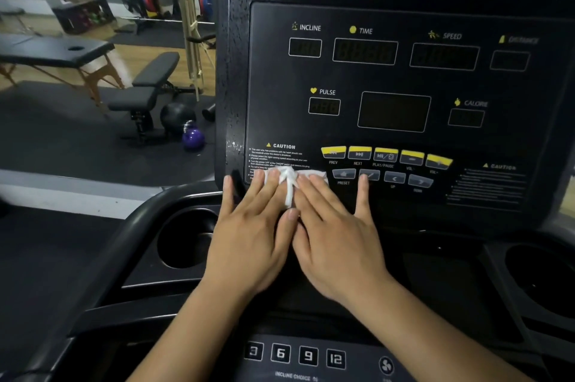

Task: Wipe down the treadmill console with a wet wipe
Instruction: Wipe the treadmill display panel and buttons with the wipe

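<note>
Head view: I look down at a black treadmill console [395, 79] that fills the centre and right of the frame. A white wet wipe [287, 177] lies bunched against its lower left corner, over the caution text. My left hand [252, 226] and right hand [336, 238] lie side by side, both flat with fingers straight and spread, fingertips pressing the wipe to the panel; neither curls round it. Droplets glisten on the console's left border.

I judge the wipe light, limp and damp, likely to crumple and slide, so flat pressure on its middle suits it better than a pinch. The yellow buttons [385, 156], just right of it, probably want gentle pressure.
</note>
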Tool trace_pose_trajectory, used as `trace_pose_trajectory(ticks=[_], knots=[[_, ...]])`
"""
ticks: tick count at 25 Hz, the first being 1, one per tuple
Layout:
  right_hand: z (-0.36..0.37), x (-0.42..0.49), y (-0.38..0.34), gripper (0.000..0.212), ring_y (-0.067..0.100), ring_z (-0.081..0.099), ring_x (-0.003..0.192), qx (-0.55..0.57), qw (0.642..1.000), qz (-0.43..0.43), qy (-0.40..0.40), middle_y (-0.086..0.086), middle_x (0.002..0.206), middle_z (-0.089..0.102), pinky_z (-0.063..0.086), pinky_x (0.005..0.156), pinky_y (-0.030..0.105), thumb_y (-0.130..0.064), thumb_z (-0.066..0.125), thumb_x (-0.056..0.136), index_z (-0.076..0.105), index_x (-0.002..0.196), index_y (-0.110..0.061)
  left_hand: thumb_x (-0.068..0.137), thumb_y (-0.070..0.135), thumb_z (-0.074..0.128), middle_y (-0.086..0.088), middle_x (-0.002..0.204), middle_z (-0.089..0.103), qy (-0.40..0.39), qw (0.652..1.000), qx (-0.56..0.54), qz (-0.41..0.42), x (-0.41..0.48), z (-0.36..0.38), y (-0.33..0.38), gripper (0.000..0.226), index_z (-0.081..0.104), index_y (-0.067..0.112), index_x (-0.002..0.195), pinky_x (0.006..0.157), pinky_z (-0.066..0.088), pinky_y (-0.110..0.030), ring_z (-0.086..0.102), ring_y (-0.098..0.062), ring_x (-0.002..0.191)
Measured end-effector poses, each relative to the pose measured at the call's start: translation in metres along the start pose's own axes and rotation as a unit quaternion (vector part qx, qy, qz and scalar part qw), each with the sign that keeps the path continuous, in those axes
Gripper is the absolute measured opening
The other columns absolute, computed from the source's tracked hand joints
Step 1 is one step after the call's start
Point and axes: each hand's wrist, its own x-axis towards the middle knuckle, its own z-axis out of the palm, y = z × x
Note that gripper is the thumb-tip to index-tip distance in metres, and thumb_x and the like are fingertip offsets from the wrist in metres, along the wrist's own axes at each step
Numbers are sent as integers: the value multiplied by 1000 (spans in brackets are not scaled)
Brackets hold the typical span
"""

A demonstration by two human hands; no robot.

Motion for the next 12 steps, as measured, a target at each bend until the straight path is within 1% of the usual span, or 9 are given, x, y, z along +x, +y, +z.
trace_pose_trajectory(ticks=[2,5,9,12], knots=[[2,-8,3,55,11,22,146,13,1000,2,-4,-1,154,37,6,114,65,-36,30,96,45,143,-13,103,45,21,-1,156,34,-5,1000,-1,6,-3,1,6,57,38,18,150,122,0,-46,20,-17,149],[7,-31,10,55,10,21,146,18,1000,6,-9,-1,155,35,10,114,64,-35,31,95,43,144,-14,103,46,24,-2,157,34,-34,999,4,15,-20,8,20,58,36,16,151,122,3,-47,20,-17,149],[-5,-17,28,56,11,21,146,-6,1000,22,2,0,156,34,6,114,65,-35,29,95,42,145,-12,103,49,17,-2,158,30,-19,999,31,28,5,5,30,61,35,15,151,121,2,-50,19,-20,149],[-1,-35,32,56,12,19,147,2,1000,30,-1,1,156,33,11,114,65,-34,30,94,42,144,-11,103,47,20,-3,158,32,-43,997,29,50,-2,11,39,60,36,15,151,120,6,-52,18,-23,149]])
